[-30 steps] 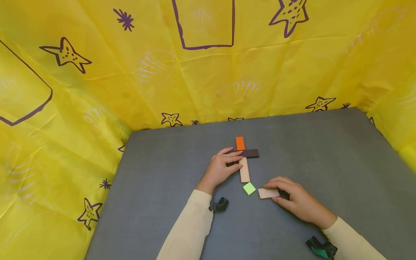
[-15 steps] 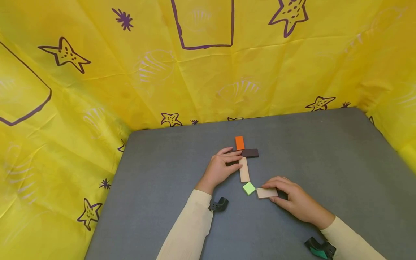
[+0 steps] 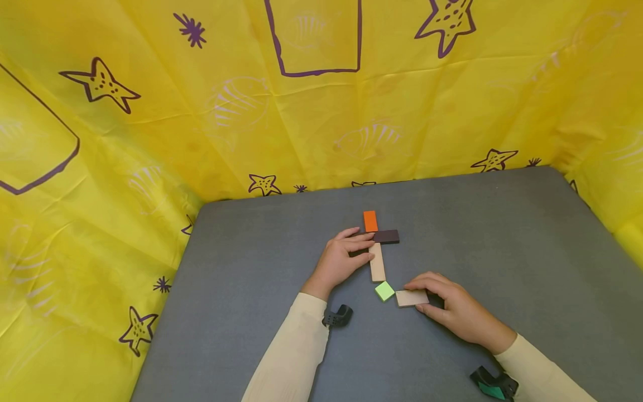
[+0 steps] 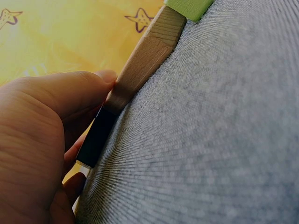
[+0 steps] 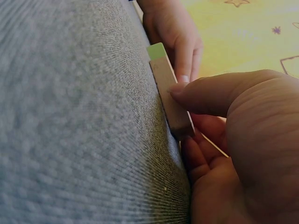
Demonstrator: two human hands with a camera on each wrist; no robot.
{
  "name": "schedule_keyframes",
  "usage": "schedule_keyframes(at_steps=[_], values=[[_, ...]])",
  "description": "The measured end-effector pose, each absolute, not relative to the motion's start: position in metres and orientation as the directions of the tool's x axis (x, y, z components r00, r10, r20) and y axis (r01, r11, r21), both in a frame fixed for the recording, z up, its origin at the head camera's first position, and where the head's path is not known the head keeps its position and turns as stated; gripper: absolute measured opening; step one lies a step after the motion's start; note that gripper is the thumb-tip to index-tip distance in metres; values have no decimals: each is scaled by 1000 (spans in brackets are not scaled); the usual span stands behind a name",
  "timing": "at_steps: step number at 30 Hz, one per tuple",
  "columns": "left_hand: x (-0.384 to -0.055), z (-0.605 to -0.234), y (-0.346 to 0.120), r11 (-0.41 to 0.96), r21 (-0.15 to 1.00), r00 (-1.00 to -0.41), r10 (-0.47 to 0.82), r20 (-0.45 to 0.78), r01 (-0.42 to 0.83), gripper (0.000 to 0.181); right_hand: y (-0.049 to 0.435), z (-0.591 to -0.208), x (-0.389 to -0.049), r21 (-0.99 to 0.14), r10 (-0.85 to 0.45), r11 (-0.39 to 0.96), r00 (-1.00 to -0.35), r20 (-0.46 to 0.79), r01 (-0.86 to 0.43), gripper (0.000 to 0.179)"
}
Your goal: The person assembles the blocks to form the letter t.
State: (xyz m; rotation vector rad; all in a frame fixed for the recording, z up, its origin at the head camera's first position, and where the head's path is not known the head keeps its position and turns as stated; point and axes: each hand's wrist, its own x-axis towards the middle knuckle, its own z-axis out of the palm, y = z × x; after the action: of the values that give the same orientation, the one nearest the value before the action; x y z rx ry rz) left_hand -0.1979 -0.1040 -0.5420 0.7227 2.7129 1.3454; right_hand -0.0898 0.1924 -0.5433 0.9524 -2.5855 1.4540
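My right hand (image 3: 454, 307) pinches a pale wooden block (image 3: 408, 298) by its long sides, thumb near and fingers far. The left end of that block is right at the corner of a light green square block (image 3: 384, 291), which lies turned like a diamond. Above it, a second pale wooden block (image 3: 377, 269) runs away from me to a dark brown block (image 3: 388, 237) lying crosswise. An orange block (image 3: 370, 221) stands beyond that. My left hand (image 3: 339, 259) rests with extended fingers on the dark block, its thumb at the second wooden block's edge.
The blocks lie on a grey cloth-covered table (image 3: 251, 279). Yellow fabric (image 3: 321, 128) with starfish and shell drawings hangs behind and along the sides. Each wrist bears a black strap mount, one at the left wrist (image 3: 337, 316), one at the right wrist (image 3: 494, 384).
My right hand has slid its wooden block slightly left, so its end has come up to the green block. The left hand and the other blocks stay in place.
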Motion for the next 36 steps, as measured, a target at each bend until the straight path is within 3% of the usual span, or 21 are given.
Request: schedule_keyframes(at_steps=[20,36], values=[[-197,-542,-104,520,762,-896,408,176,387,34,190,-541,-91,-780,-492,320,-798,349,-538,47],[-196,-543,-106,503,748,-882,408,238,434,38,199,-541,-96,-771,-363,309,-819,445,-557,47]])
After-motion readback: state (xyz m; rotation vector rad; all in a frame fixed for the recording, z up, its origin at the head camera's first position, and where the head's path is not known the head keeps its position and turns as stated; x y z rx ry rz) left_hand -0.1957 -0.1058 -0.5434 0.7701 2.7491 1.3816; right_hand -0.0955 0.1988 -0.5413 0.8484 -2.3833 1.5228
